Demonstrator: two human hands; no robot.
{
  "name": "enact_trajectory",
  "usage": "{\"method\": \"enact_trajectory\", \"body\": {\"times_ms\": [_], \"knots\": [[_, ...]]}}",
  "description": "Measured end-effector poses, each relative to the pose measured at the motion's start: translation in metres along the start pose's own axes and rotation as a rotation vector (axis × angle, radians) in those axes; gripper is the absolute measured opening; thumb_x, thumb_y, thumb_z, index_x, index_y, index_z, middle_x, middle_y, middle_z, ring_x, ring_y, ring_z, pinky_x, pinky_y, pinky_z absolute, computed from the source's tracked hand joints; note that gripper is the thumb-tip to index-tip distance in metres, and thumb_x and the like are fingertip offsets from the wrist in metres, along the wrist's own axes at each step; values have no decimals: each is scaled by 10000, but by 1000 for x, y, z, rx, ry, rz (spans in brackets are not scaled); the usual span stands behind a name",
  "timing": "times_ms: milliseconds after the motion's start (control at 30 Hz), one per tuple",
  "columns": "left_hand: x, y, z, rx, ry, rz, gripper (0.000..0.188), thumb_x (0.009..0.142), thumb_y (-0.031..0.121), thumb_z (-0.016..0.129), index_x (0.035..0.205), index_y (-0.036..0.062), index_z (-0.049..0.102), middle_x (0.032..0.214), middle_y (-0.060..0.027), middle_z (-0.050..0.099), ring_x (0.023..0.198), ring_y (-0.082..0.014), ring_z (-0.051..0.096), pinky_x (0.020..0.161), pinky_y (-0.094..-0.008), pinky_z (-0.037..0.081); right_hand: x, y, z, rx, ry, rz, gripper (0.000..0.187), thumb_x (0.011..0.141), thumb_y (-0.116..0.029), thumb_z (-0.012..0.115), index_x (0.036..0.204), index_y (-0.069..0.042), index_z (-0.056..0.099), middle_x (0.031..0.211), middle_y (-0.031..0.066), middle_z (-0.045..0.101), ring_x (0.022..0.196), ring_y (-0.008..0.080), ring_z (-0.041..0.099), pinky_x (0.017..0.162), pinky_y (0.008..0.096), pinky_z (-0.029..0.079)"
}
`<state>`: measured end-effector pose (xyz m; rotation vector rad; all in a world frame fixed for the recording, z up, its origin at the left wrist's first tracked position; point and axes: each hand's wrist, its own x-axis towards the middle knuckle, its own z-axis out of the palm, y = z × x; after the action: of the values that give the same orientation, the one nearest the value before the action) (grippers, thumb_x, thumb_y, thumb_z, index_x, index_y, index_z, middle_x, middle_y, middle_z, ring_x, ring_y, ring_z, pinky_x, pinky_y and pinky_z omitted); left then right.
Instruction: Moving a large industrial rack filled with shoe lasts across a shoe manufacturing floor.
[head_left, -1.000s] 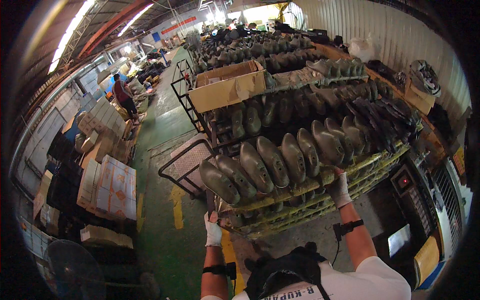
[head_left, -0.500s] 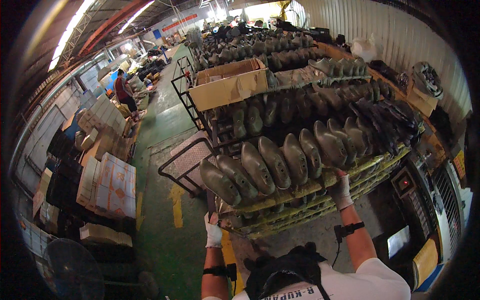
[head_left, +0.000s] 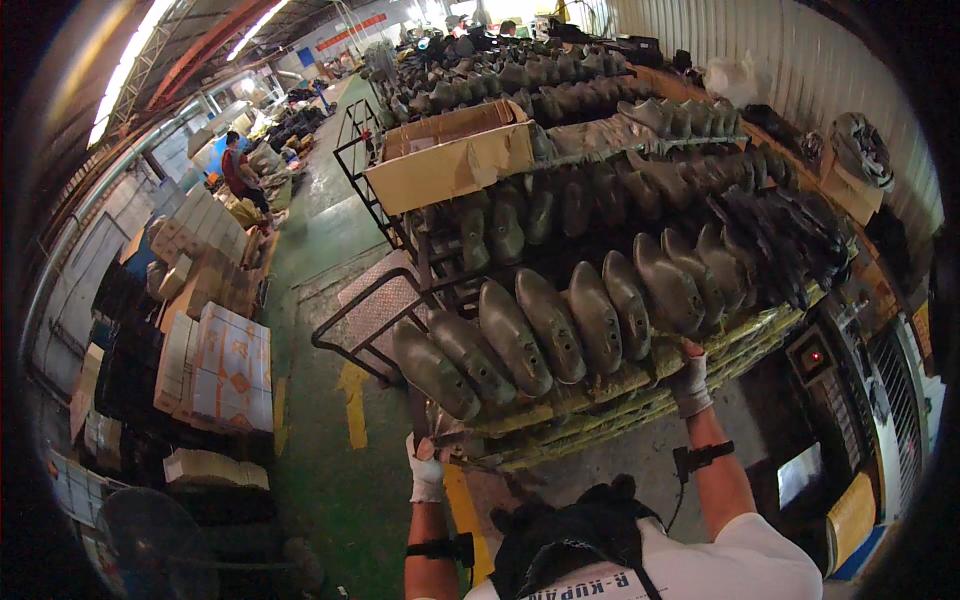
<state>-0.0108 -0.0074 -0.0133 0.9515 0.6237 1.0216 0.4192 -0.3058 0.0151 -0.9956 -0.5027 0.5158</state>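
Before me stands a tiered metal rack (head_left: 408, 236) carrying dark shoe lasts (head_left: 548, 325) in rows. My left hand (head_left: 425, 472), in a white glove with bare fingertips, is closed around the upright at the rack's near left corner. Farther right, my right hand (head_left: 690, 382), gloved likewise, grips the yellowish, film-wrapped front edge (head_left: 595, 388) of the shelf, just below the lasts. Part of its fingers is hidden by the shelf edge. Dark, limp pieces (head_left: 785, 240) lie in a pile at the right end of this shelf.
An open cardboard box (head_left: 450, 165) sits on the rack behind. At left, a black-handled trolley (head_left: 365, 320) stands against the rack, with stacked cartons (head_left: 232, 370) across the green floor. A person (head_left: 240, 175) stands beyond. A machine with a red light (head_left: 815, 356) is at right.
The rack with its lasts and cardboard box has shifted slightly left in view. Both hands keep their hold. The far person has turned and leaned a little.
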Motion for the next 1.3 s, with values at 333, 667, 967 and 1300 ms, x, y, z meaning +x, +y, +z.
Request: {"method": "enact_trajectory", "body": {"times_ms": [333, 667, 967, 1300], "knots": [[11, -22, -49, 214, -133, 152, 393, 845, 301, 601, 1118, 39, 494, 949, -90, 604, 733, -203, 619, 614, -318, 535, -3, -9, 17, 293, 59, 150, 512, 810, -383, 521, 1170, -19, 528, 1125, 117, 579, 1019, 273, 565, 882, 416, 458], [5, -15, -37, 104, 2, -66, 434, 732, 106, 687, 1091, 73, 446, 913, -25, 517, 753, -152, 543, 637, -304, 471, -2, -3, 15, 287, 28, 47, 414, 827, -355, 511, 1058, -19, 578, 1057, 97, 602, 970, 234, 578, 844, 367, 467], [6, -2, -20, -41, 23, -146, 367, 783, 288, 663, 1036, 106, 470, 781, -6, 493, 564, -137, 484, 477, -291, 422, 0, 9, 6, 185, 98, 76, 443, 847, -372, 461, 1104, -25, 562, 1096, 97, 593, 999, 237, 570, 865, 384, 458], [-2, 12, 4, 28, 50, -80, 427, 808, 315, 629, 1132, 90, 464, 900, 0, 487, 673, -132, 508, 535, -273, 438, -9, -18, 30, 218, 99, 136, 468, 823, -410, 484, 1141, -73, 551, 1137, 78, 573, 1026, 235, 553, 865, 397, 450]]}}
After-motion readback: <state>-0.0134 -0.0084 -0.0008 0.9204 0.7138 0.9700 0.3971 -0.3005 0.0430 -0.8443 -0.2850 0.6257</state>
